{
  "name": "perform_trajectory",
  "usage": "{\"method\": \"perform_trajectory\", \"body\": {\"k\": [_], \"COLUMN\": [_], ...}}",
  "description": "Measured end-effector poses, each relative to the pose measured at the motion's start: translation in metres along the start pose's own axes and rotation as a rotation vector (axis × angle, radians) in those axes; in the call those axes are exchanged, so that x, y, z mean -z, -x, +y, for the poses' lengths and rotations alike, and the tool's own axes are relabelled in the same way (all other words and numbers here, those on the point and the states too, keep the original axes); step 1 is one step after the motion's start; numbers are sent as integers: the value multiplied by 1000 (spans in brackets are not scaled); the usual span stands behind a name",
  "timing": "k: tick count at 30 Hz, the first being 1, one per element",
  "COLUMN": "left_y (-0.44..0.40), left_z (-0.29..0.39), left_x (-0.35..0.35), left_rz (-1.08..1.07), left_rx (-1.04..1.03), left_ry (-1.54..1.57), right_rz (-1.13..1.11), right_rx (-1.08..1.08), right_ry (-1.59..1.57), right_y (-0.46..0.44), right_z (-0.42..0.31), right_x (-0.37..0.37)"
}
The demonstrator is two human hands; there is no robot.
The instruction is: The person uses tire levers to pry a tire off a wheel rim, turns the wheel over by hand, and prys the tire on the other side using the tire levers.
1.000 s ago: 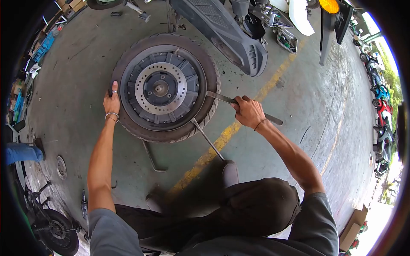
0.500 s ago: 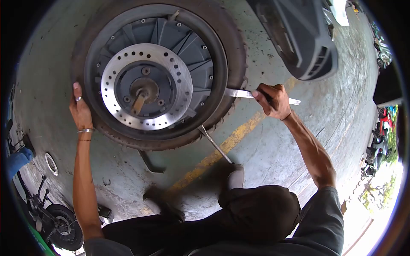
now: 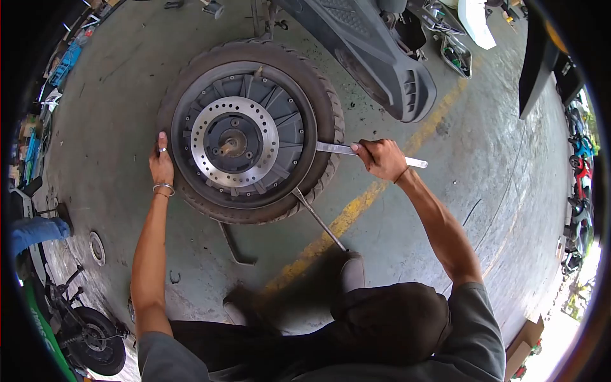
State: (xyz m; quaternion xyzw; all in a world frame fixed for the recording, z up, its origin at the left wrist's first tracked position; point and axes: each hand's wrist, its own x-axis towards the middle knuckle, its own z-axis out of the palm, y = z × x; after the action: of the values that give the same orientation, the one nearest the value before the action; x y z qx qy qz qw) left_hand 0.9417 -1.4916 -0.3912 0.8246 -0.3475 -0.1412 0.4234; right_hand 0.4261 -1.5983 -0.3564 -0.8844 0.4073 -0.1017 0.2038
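"So, how far along is the work?"

"Underway, it seems. The wheel [image 3: 250,132] lies between the hands, disc [image 3: 270,141] side up, with the tyre [image 3: 326,105] around its rim [image 3: 311,130]. A flat lever [image 3: 337,148] and a slim bar [image 3: 321,219] are already set at the rim's edge. How much is left cannot be told."

"And the hands?"

"The right hand [image 3: 382,159] is closed around the lever. Opposite, the left hand [image 3: 161,164] rests against the tyre; its fingers are partly hidden, so their grip cannot be told."

"Anything in the way?"

"Ahead of the right hand, a grey panel [image 3: 382,70] crowds the tyre. A shoe [image 3: 353,270] stands at the bar's end, nearer the body than either hand. A bent rod [image 3: 230,245] pokes from under the wheel, between the hands, and another person's leg [image 3: 39,232] is well out beyond the left hand."
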Motion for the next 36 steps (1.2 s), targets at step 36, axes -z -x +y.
{"method": "perform_trajectory", "body": {"k": [36], "left_y": [-1], "left_z": [0], "left_x": [1], "left_rz": [30], "left_rx": [-12], "left_ry": [37], "right_rz": [177], "right_rx": [137], "right_ry": [-162], "right_y": [-53], "right_z": [32], "right_x": [-35]}}
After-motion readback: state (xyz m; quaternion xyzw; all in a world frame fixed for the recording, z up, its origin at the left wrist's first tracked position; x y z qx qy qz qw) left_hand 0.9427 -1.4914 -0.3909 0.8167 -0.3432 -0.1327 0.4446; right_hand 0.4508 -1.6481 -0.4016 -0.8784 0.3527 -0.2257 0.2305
